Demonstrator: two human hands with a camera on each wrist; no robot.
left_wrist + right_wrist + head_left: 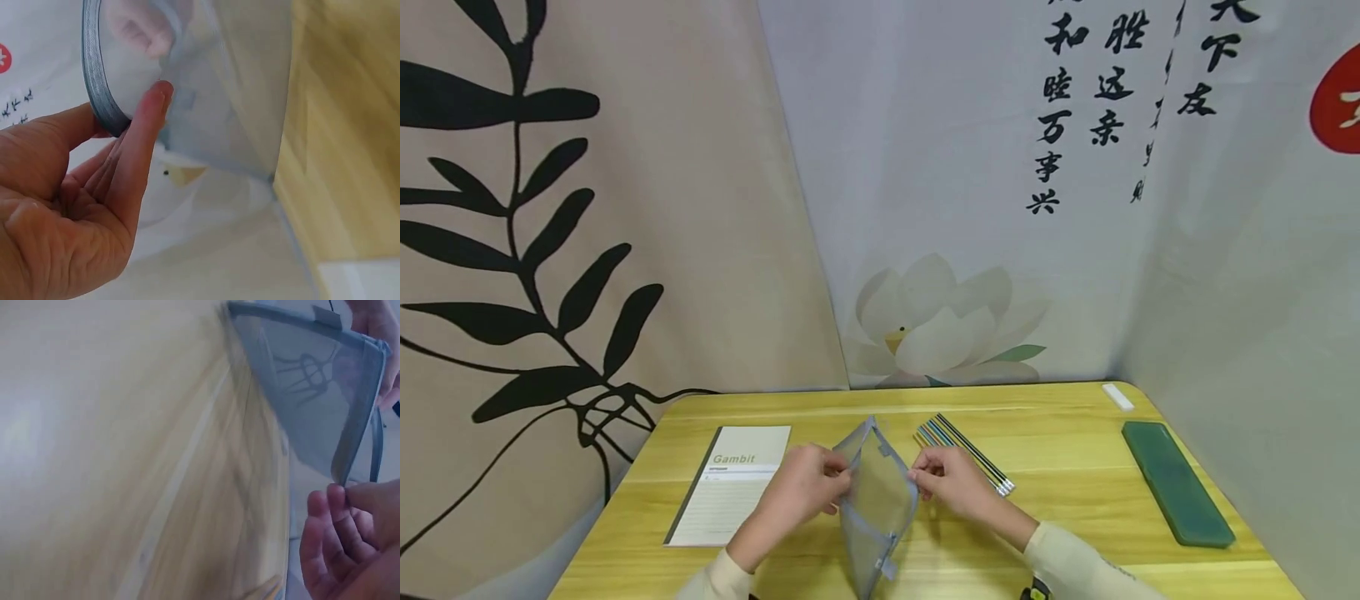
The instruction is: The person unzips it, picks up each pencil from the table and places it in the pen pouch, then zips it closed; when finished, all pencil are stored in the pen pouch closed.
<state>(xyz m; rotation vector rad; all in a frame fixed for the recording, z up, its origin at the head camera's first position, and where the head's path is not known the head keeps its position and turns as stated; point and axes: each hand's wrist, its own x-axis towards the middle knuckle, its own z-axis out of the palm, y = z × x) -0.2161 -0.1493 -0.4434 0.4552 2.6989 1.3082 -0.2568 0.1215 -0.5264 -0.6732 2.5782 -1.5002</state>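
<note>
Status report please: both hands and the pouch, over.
Left hand and right hand pinch mesh pouch edges, mouth pulled open. Pencils beside it. Nothing obstructing.

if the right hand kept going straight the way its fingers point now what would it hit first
Its fingers point left, so the right hand would most likely press into the mesh pouch whose edge it already pinches. Beyond the pouch is the left hand, gripping the opposite edge. Depth between them is hard to judge.

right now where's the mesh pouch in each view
Head: mesh pouch low centre, between left hand and right hand.
Left wrist: pouch at top centre, above the fingers.
Right wrist: pouch upper right, above the fingers.
Shared landmark: the yellow wooden table.
</note>
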